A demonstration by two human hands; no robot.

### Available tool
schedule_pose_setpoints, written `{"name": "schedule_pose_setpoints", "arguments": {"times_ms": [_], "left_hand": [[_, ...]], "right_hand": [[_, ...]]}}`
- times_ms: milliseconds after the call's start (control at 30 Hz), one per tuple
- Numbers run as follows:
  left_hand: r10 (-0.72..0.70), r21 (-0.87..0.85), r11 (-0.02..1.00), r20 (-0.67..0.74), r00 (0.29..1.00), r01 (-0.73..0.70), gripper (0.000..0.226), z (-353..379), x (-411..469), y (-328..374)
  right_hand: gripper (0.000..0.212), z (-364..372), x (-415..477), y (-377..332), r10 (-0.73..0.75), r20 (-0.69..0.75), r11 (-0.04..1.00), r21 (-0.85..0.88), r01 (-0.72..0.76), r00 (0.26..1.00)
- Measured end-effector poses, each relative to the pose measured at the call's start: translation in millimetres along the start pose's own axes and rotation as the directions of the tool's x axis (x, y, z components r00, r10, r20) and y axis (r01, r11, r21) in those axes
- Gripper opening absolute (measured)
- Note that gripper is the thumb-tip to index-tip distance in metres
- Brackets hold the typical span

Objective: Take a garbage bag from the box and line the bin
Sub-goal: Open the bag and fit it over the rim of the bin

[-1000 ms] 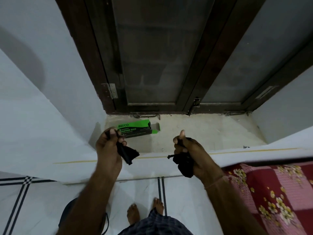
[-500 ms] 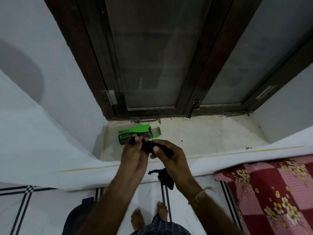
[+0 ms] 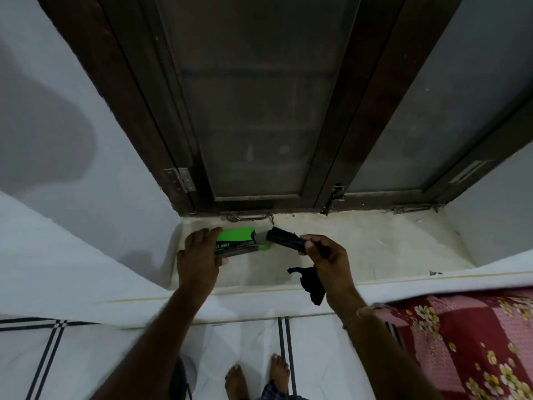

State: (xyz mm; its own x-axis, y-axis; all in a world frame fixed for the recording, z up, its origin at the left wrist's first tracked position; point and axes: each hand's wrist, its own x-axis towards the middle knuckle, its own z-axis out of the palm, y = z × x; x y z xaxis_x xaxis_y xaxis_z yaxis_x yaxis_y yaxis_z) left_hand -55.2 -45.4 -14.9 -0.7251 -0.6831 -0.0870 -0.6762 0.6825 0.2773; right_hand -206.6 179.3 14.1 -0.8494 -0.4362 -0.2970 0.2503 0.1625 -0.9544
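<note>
The left hand [image 3: 199,255] lay flat-fingered on the garbage-bag box [image 3: 238,236] while the right hand [image 3: 328,259] gripped the bag roll [image 3: 284,240] and a loose garbage bag [image 3: 313,284] — the roll was best fed squarely into the box's open end.

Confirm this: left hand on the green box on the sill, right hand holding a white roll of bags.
Wrong colour: in the head view the roll of bags is black. Otherwise right: left hand on the green box on the sill, right hand holding the roll.
</note>
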Motion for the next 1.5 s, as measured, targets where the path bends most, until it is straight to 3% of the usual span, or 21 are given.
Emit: {"name": "schedule_pose_setpoints", "arguments": {"times_ms": [133,267,367,500,633,767,833,967,1067,1167,1233,1400,1500], "left_hand": [[0.018,-0.208,0.978,-0.070,0.997,-0.032,0.060,-2.4,-6.7,0.7],[0.133,-0.354,0.920,-0.113,0.985,-0.165,0.058,-7.9,-18.0,11.4],[0.140,-0.393,0.903,-0.114,0.984,-0.174,0.057,-11.6,-24.0,22.2],[0.067,-0.457,0.882,-0.117,0.991,-0.114,0.058,-17.4,-31.5,26.1],[0.012,-0.492,0.868,-0.121,0.993,-0.070,0.058,-20.1,-38.3,30.1],[-0.080,-0.508,0.861,-0.135,0.988,0.000,0.059,-21.7,-43.5,27.4],[-0.098,-0.530,0.848,-0.138,0.986,0.010,0.060,-20.9,-46.3,29.9],[-0.070,-0.573,0.819,-0.152,0.986,-0.030,0.059,-19.2,-52.4,39.7],[-0.057,-0.568,0.822,-0.167,0.984,-0.049,0.058,-19.0,-56.2,39.5],[-0.049,-0.558,0.828,-0.172,0.984,-0.057,0.059,-18.7,-60.3,39.7],[-0.048,-0.559,0.828,-0.168,0.985,-0.055,0.059,-18.3,-62.3,40.1],[-0.053,-0.557,0.829,-0.166,0.985,-0.049,0.059,-20.7,-68.1,39.9],[-0.024,-0.544,0.835,-0.182,0.983,-0.081,0.058,-22.3,-71.9,41.9]], "right_hand": [[0.022,2.1,15.8,5.0,-0.088,0.031,0.976,-0.195,0.092,0.996],[0.023,11.5,17.0,0.4,-0.107,0.232,0.960,-0.228,0.161,0.967],[0.024,21.1,20.1,-4.4,-0.128,0.394,0.951,-0.214,0.226,0.910],[0.008,27.9,19.7,-4.6,-0.172,0.209,0.973,-0.117,0.199,0.963],[0.033,28.3,13.8,-8.5,-0.157,0.341,0.978,-0.077,0.194,0.927],[0.012,19.0,7.9,-7.3,-0.291,0.107,0.951,-0.080,0.300,0.951],[0.010,23.1,2.9,-2.8,-0.261,0.106,0.960,-0.077,0.270,0.959],[0.023,30.9,-1.7,-3.8,-0.248,0.179,0.967,-0.008,0.254,0.952],[0.023,26.5,1.5,-3.2,-0.272,0.137,0.962,-0.002,0.275,0.953],[0.054,23.3,1.9,-0.2,-0.105,0.006,0.993,-0.062,0.105,0.994],[0.068,23.6,-0.6,-1.2,-0.024,0.009,1.000,-0.013,0.025,1.000],[0.027,17.1,-10.3,-4.1,-0.160,0.149,0.986,0.072,0.150,0.976],[0.020,16.1,-15.5,-10.4,-0.175,0.207,0.982,0.108,0.156,0.963]]}}
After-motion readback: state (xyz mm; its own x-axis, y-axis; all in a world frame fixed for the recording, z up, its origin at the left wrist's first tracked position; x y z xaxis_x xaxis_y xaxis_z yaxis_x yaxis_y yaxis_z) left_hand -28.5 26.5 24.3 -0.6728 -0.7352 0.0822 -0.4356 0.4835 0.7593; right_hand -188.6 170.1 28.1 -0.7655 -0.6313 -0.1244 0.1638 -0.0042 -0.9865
